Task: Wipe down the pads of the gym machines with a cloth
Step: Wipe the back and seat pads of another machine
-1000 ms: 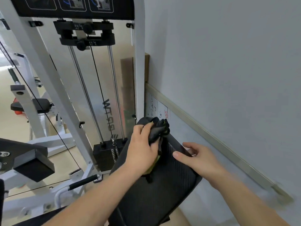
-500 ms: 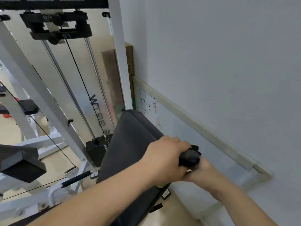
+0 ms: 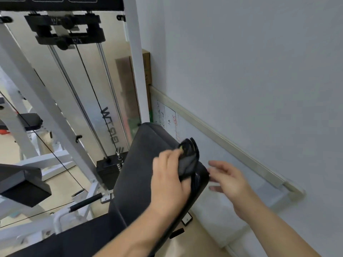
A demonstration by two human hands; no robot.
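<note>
Your left hand (image 3: 169, 182) squeezes the dark cloth (image 3: 187, 160), bunched at its 1 o'clock, on the edge of the black pad (image 3: 144, 164). Your right hand (image 3: 230, 179), at 3 o'clock, is open and holds nothing. Press flat and rub along that edge.

Narrow gap between pad (image 3: 144, 164) and wall (image 3: 241, 71); weight stack (image 3: 107, 169) close left.

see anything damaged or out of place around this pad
Only the whiteboard: it stands on the floor against the wall, beside the pad, rather than hung. The pad shows no visible tears.
</note>
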